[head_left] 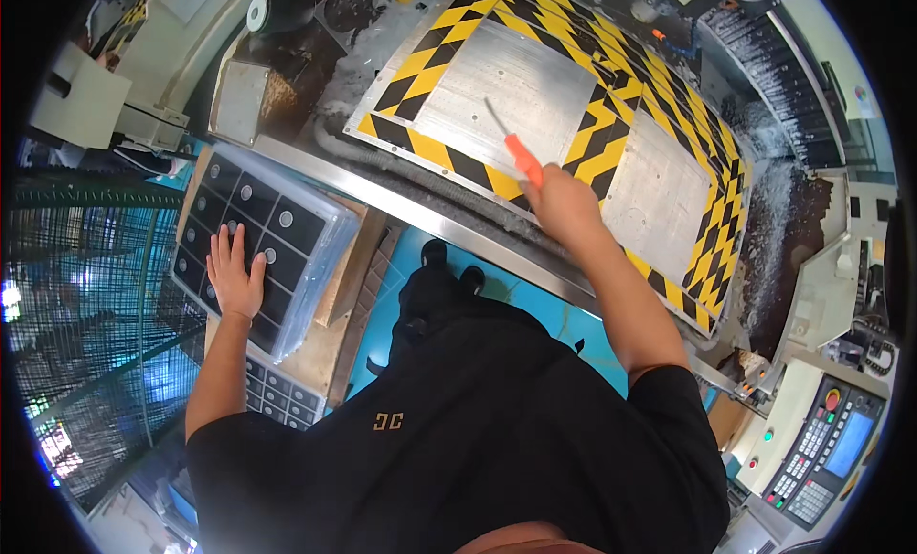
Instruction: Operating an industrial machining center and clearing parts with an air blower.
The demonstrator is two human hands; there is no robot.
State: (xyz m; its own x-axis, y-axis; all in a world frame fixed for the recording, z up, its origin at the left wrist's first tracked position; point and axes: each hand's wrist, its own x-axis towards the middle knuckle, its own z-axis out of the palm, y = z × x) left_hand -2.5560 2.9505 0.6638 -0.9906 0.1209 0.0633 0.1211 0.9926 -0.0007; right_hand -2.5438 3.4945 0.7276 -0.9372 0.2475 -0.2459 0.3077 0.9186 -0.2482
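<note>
My left hand [237,277] lies flat with its fingers extended on a stack of black square panels [260,199]. Each square has a small round, light-coloured piece on it, and clear plastic [330,239] wraps the stack's right side. In my right hand [565,208] is an orange-handled tool [522,159] with a thin, dark shaft pointing up and left; its exact kind is unclear. The tool is over the metal plate [516,72] of the machine bed, and I cannot tell whether its tip touches. Yellow-and-black striped tape [444,153] borders the plate.
A metal rail [420,220] runs along the bed's near edge. At lower right stands a control panel [821,449] with buttons and a screen. Dark mesh [95,296] hangs on the left. More small black squares [282,394] lie below the stack, beside a wooden board [339,291].
</note>
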